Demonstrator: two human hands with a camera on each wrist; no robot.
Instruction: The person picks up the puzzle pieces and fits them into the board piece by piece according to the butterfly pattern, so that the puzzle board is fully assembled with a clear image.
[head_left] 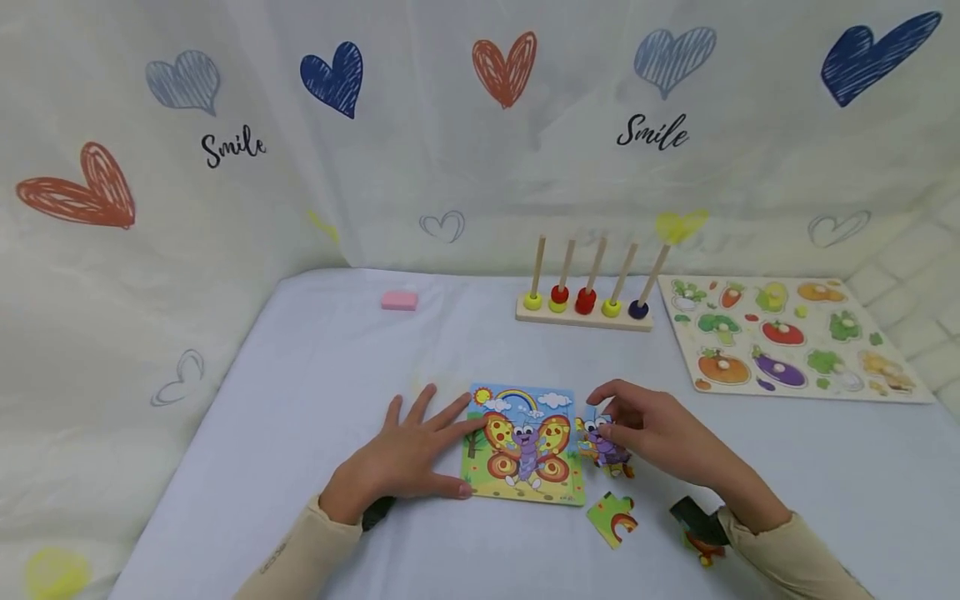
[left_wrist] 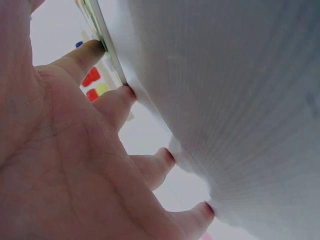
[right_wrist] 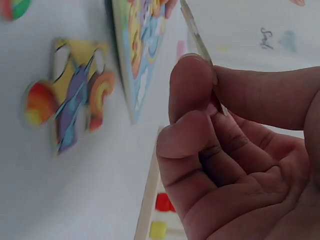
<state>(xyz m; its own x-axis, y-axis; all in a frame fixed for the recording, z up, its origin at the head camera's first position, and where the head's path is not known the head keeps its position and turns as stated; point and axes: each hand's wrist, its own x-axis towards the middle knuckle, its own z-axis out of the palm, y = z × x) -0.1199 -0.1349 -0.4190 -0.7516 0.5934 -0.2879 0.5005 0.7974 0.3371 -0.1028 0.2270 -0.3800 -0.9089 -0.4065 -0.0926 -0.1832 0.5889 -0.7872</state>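
A butterfly puzzle board [head_left: 522, 492] lies flat on the table. My left hand [head_left: 408, 457] is spread at its left side, thumb and index fingertip on the edge, the other fingertips pressing the cloth. In the left wrist view that left hand [left_wrist: 75, 145] shows its palm, fingers straight. Just right of the board, my right hand [head_left: 648, 425] pinches a puzzle piece [head_left: 592, 427] with part of the butterfly's face. The right wrist view shows this piece [right_wrist: 196, 32] edge-on between thumb and fingers. Under it, a purple and orange piece [right_wrist: 77, 95] lies on the cloth.
A green puzzle piece [head_left: 611, 518] lies off the board's lower right corner. Another piece [head_left: 705, 550] is partly hidden by the right wrist camera. Farther back are a pink block [head_left: 399, 301], a peg stand [head_left: 585, 320] with coloured beads and a vegetable board [head_left: 806, 387].
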